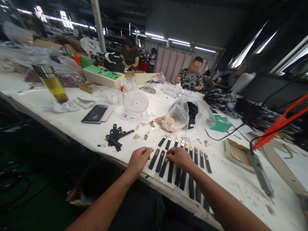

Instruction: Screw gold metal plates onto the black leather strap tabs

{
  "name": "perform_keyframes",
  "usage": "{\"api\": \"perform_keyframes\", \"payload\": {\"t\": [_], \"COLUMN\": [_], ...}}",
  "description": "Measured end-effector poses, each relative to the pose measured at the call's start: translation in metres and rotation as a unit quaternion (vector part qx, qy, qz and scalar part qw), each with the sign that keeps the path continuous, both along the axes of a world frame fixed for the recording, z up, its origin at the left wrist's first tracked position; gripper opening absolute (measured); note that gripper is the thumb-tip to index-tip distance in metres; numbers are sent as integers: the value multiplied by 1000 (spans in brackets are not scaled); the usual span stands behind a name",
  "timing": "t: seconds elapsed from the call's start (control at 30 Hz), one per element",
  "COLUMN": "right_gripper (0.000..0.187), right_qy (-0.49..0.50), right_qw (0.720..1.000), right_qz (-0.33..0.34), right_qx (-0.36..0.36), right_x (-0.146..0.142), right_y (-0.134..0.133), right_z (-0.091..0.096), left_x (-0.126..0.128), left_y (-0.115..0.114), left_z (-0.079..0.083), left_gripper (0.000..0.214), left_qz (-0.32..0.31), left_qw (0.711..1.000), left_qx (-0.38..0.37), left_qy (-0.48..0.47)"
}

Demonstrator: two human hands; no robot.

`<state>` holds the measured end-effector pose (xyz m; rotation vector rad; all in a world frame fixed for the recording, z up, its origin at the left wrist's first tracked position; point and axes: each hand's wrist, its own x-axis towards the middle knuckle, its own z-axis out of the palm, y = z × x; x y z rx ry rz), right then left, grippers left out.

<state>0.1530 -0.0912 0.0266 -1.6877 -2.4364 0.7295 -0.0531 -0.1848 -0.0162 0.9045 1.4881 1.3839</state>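
Black straps point(170, 172) lie side by side near the table's front edge, many with a gold metal plate point(191, 148) at the upper end. My right hand point(179, 157) reaches over the row, its thumb and fingers pinched at the gold end of one strap point(163, 168). To its left lies a strap point(160, 161) with a bare, holed black end. My left hand point(141, 158) hovers beside the leftmost strap point(154, 159), thumb and fingertips pressed together; anything between them is too small to make out. My right forearm hides part of the row.
A pile of black straps point(117, 137) and loose gold plates point(147, 133) lie beyond my hands. Farther back are a white fan point(135, 102), a plastic bag point(179, 110) and a notebook point(94, 114). An electric screwdriver point(261, 175) hangs at right, near a cardboard box point(238, 155). Two people work behind.
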Motion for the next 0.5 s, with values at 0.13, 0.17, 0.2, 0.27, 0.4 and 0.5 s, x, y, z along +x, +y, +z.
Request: {"api": "perform_keyframes", "payload": {"t": [0.13,0.17,0.2,0.27,0.4,0.5], "right_gripper": [23,25,26,28,26,22], "right_qy": [14,23,34,60,124,193], "right_qw": [1000,1000,999,997,990,974], "right_qz": [-1,-2,-3,-4,15,91], "right_qx": [10,16,23,39,63,79], "right_x": [3,5,6,10,6,-8], "right_y": [1,1,1,-3,-27,-56], "right_z": [1,2,5,13,34,47], "left_x": [1,0,0,-2,-2,8], "left_y": [0,0,0,-2,-11,-25], "left_z": [1,2,3,6,18,27], "left_gripper": [45,48,52,64,82,85], "left_qz": [-2,-4,-6,-8,-12,-41], "left_qw": [1000,999,999,997,984,963], "left_qx": [1,2,4,11,22,22], "left_qy": [-31,-42,-53,-73,-174,-267]}}
